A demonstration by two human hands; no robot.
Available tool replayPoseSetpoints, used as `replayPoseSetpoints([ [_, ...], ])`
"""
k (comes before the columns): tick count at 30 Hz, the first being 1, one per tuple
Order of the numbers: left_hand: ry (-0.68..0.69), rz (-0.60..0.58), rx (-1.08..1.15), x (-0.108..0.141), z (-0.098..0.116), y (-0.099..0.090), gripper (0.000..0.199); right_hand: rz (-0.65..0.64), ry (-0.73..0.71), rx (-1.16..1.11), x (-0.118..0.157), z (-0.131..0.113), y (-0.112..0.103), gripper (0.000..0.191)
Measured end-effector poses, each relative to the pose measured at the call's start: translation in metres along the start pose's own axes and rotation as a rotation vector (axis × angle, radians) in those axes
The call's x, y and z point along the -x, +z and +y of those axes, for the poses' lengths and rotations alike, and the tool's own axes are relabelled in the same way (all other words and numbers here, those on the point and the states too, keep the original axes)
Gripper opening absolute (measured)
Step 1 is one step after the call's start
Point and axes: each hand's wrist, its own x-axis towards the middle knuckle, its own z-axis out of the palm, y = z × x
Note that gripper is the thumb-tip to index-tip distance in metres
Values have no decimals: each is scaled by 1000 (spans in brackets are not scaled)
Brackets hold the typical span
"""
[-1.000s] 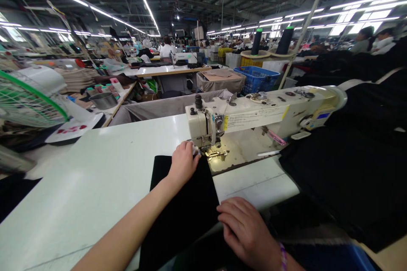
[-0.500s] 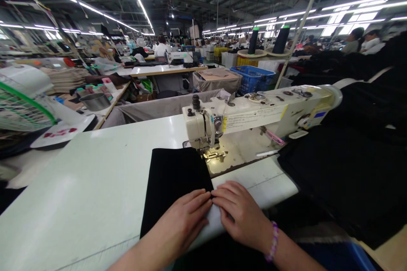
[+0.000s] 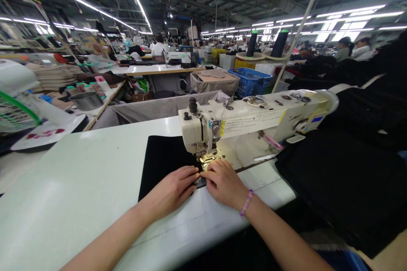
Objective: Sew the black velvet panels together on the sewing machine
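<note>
A dark piece of black fabric lies on the pale sewing table, its far part behind and beside the needle area of a sewing machine. My left hand rests over its near right edge, fingers close together and closed on the cloth. Right beside it, my right hand pinches the same edge, its fingertips meeting those of the left. A brass-coloured metal guide sits just beyond my right fingers. A beaded bracelet circles my right wrist. The fingers partly hide the gripped edge.
More black fabric is heaped to the right of the machine. A pink-handled tool lies under the machine arm. At left stand a fan and a metal pot. Beyond the table are a blue basket and thread cones.
Both hands have moved forward, toward the needle area, and the black fabric has slid away from me with them. The view has shifted slightly.
</note>
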Motion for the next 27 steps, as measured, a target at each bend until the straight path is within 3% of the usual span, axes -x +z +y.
replayPoseSetpoints([
  [5, -34, 15, 27, -12, -19, -3, 32, 10, 10, 17, -17, 9, 5, 22],
  [8, -37, 4, 15, -18, -28, -5, 33, 54, 18, 0, -14, 5, 2, 23],
  [12, -109, -25, -52, -21, -32, -3, 33, 219, 102, -51, 17, 2, -22, 23],
  [16, -253, 17, -95, -21, -31, 9, 40, 452, 373, 124, 72, 31, -71, 23],
  [19, -330, 7, -102, -18, -35, 16, 46, 341, 621, 476, 118, 71, -106, 41],
  [21, -357, -8, -98, -13, -40, 14, 48, 228, 713, 559, 144, 94, -120, 45],
  [24, -401, -55, -94, -1, -50, 1, 51, 183, 681, 440, 170, 117, -127, 37],
  [27, -419, -131, -71, 12, -53, -15, 49, 201, 642, 288, 179, 124, -125, 34],
])
